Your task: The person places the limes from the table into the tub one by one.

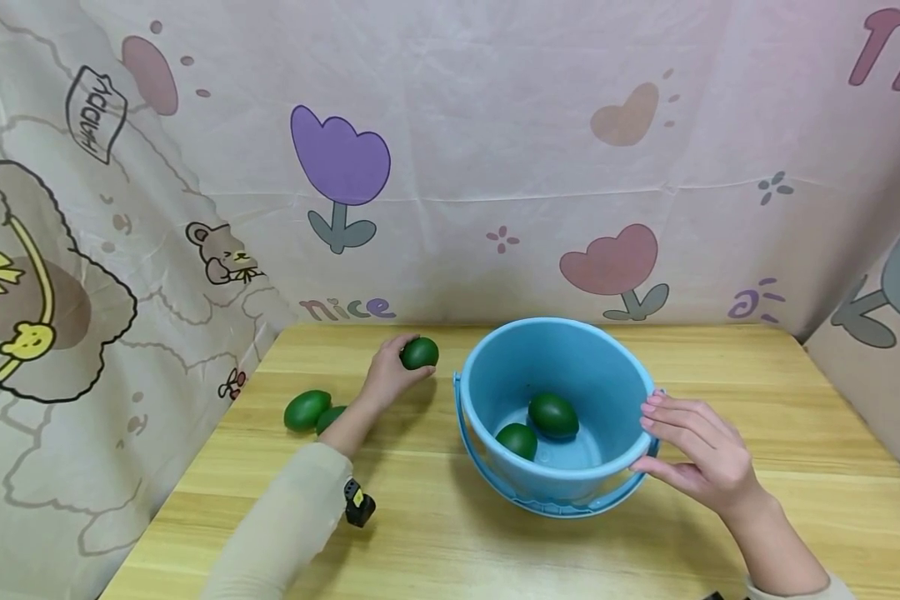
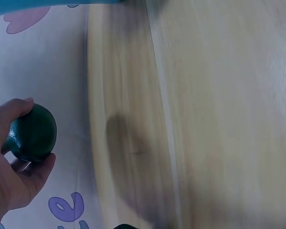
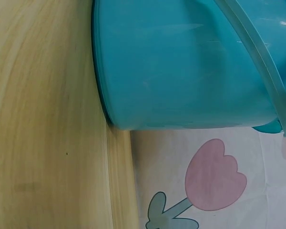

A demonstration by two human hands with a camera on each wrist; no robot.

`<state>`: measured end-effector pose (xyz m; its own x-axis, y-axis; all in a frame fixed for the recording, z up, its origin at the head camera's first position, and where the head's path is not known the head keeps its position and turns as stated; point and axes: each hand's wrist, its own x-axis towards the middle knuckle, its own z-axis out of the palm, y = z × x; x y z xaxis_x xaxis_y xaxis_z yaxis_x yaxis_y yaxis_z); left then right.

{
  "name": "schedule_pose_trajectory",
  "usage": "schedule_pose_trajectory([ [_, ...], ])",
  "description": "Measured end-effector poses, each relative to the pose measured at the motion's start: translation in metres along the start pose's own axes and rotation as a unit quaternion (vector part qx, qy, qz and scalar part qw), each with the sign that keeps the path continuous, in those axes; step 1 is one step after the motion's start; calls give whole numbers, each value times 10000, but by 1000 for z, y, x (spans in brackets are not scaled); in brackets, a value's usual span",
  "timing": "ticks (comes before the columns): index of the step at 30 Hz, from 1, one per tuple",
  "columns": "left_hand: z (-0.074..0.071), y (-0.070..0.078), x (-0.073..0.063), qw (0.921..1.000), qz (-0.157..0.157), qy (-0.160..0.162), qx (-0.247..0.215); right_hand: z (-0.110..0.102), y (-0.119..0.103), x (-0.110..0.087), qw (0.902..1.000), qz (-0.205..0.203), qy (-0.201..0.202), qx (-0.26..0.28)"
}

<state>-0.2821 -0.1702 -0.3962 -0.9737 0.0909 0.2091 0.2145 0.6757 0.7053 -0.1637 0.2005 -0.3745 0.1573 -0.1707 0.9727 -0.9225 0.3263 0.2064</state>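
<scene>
Left hand (image 1: 387,375) holds a green fruit (image 1: 420,353), perhaps avocado; right hand (image 1: 703,450) grips blue bucket (image 1: 543,357)

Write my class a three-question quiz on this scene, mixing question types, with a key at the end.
1. Count: how many green fruits show inside the blue bucket?
2. True or false: the right hand touches the bucket's rim.
3. Multiple choice: what does the left hand hold?
A) The bucket's handle
B) A green fruit
C) Nothing

Key: 1. Two. 2. True: its fingers and thumb are at the rim. 3. B.
</scene>
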Motion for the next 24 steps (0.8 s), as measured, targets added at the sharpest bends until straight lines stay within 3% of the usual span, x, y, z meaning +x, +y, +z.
schedule_pose_trajectory([
  [10,-12,9,-4,9998,9,-176,84,0,0,0,10000,29,9,-8],
  [24,-24,24,-14,9987,394,-237,239,1,0,1,10000,39,35,-22],
])
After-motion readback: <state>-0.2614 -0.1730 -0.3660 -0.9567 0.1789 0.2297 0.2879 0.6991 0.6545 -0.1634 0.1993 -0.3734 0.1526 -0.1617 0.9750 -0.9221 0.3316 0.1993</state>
